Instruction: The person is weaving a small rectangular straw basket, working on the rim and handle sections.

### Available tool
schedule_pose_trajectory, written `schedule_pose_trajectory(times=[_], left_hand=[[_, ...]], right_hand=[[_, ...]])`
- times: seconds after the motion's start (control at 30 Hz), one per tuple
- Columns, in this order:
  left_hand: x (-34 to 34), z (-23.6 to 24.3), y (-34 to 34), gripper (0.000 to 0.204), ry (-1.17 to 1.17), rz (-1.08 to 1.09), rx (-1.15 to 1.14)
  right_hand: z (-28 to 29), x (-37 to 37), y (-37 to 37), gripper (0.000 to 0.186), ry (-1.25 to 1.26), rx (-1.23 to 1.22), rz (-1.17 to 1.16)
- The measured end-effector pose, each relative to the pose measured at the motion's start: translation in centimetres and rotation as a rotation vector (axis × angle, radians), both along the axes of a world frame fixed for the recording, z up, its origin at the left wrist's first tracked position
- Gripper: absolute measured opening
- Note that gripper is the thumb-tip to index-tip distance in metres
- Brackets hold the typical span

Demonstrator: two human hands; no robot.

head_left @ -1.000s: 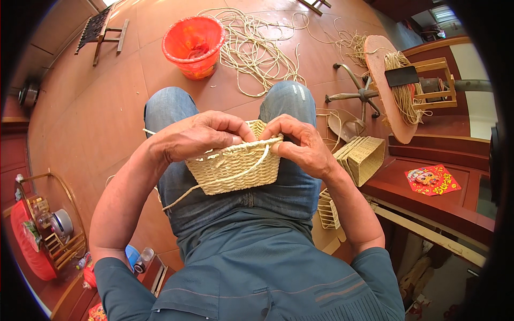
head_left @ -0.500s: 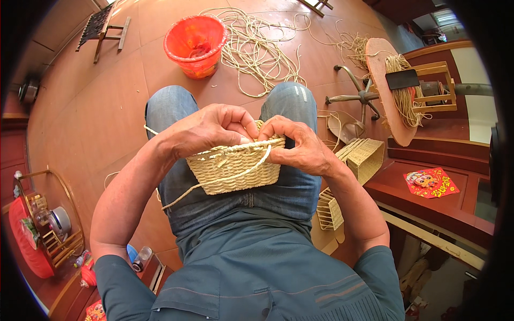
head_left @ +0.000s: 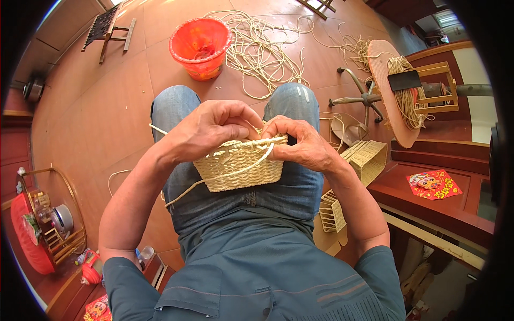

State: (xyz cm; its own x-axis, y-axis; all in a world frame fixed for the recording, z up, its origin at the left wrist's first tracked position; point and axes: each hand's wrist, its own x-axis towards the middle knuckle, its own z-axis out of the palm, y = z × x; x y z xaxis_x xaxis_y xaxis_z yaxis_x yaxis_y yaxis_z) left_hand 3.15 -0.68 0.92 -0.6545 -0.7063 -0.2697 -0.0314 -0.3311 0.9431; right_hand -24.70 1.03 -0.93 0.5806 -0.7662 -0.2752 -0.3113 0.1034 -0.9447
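A pale woven straw basket (head_left: 241, 174) rests on my jeans between my thighs, a loose cord (head_left: 187, 193) trailing from its rim down to the lower left. My left hand (head_left: 217, 128) is curled over the back of the rim, thumb and fingers pressed together; what they pinch is hidden. My right hand (head_left: 300, 144) grips the rim at the right end, fingers bent over the top and thumb on the outside.
Red bucket (head_left: 198, 40) and tangled cord (head_left: 259, 56) on the floor ahead. At right: stacked baskets (head_left: 369, 163), an office-chair base (head_left: 364, 99), a cord-wound board (head_left: 385, 64), a wooden bench (head_left: 439, 214). A folding stool (head_left: 107, 32) stands upper left, a red tray (head_left: 29, 241) lower left.
My left hand has risen slightly, its fingers more bent at the rim. My right hand stays gripping the same end. The whole view has shifted slightly.
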Motion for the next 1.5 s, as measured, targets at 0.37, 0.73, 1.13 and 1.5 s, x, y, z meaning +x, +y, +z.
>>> schedule_pose_trajectory(times=[0.37,0.73,1.13,1.5], left_hand=[[-3.3,0.2,5.4,0.016,-0.467,0.189,-0.956],[-5.8,1.9,7.2,0.012,-0.841,0.011,-1.426],[3.5,1.9,11.1,0.018,-0.942,0.286,-0.962],[7.4,4.2,13.6,0.029,-1.442,0.155,-0.701]], right_hand=[[-0.4,-0.3,0.0,0.035,-0.019,-0.062,0.011],[0.1,-0.1,0.9,0.049,-0.039,-0.111,-0.021],[0.1,0.7,2.8,0.066,0.057,-0.588,-0.143],[0.3,2.0,3.8,0.051,0.061,-0.816,-0.181]])
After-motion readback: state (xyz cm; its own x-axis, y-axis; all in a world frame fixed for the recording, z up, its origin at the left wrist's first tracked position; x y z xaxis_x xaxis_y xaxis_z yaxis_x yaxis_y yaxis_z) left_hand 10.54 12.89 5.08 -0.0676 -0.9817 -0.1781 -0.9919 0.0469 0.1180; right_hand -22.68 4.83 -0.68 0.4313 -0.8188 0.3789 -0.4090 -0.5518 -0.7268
